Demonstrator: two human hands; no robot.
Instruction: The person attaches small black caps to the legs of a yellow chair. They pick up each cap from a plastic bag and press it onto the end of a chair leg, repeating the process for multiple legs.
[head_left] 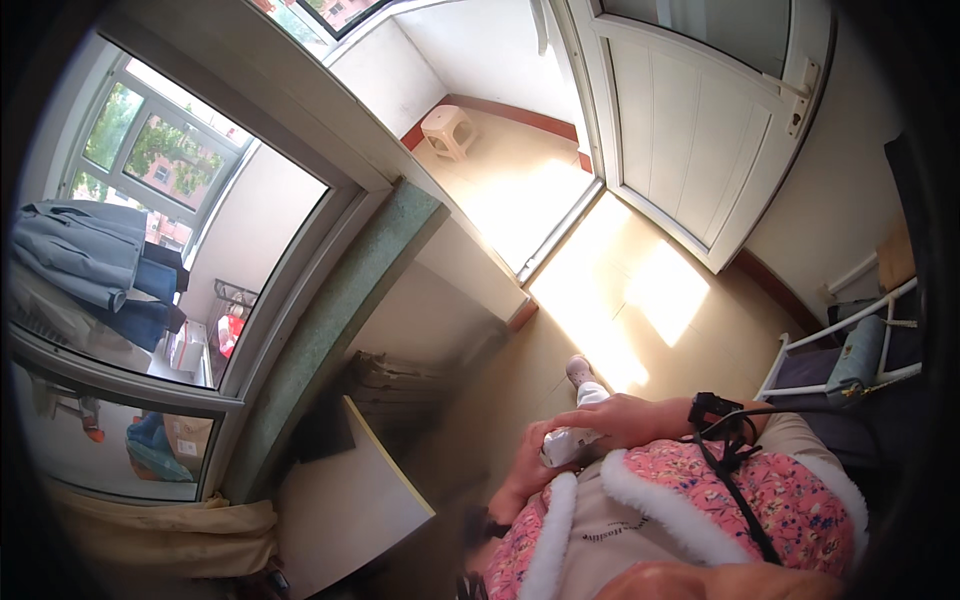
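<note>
Floor tiles (668, 290) lie sunlit; left hand (526, 466) and right hand (628, 419) clasp a white object (566, 448).

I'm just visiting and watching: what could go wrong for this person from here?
The white thing held between the left hand and the right hand might slip if either grip loosens. The black cord hanging down from the right wrist across the pink vest could snag on something. The doorway sill lies ahead of the visible shoe, so a foot might catch on it if the person walked that way.
</note>
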